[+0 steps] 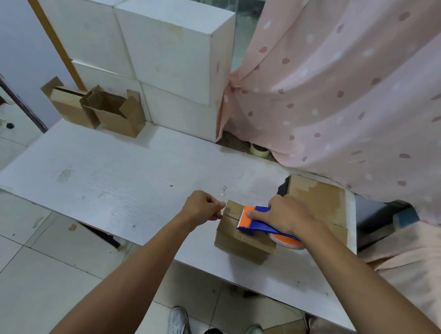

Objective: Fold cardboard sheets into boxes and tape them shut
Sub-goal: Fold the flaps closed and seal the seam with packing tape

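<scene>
A small brown cardboard box (pixel 241 240) stands on the white table (pixel 118 182), near its front right part, flaps folded down. On its top rests a blue and orange tape dispenser (pixel 257 221), serrated edge pointing left. My right hand (pixel 288 215) grips the dispenser from above. My left hand (pixel 204 206) is at the box's left top edge, fingers pinched together on what looks like the clear tape's end. A stack of flat cardboard sheets (pixel 317 202) lies just behind the box and my right hand.
Two open brown boxes (pixel 110 113) sit at the table's far left corner, against stacked white boxes (pixel 169 51). A pink dotted curtain (pixel 360 86) hangs at right. A tape roll (pixel 259 150) lies under the curtain's hem. My shoes (pixel 179 327) stand on the tiled floor.
</scene>
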